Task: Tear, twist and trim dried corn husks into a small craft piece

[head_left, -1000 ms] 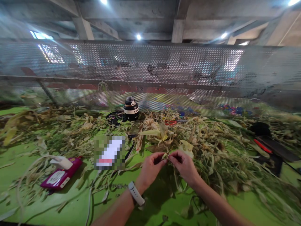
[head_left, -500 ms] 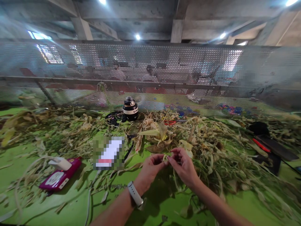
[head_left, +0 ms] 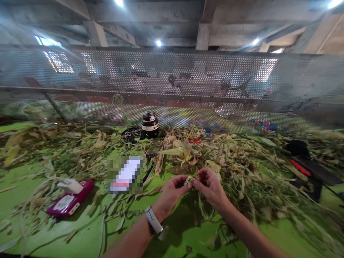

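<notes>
Left hand [head_left: 176, 190] and right hand [head_left: 211, 188] meet at one small leaf [head_left: 189, 180]!
And there's lettering on the bottle [head_left: 150, 126], bold capitals opening with an E on its pale band, while the purple box [head_left: 71, 206] wears a white label too small to read (the print on the green table [head_left: 83, 234] is just as blurred). A mesh screen [head_left: 174, 77] walls off the back; dry leaves [head_left: 242, 165] crowd in beyond the hands and to the right, with bare green at front left and below the wrists. The left has the leaf nipped between thumb and finger; the right's thumb comes up against it, fingers curled, grip impossible to tell.
</notes>
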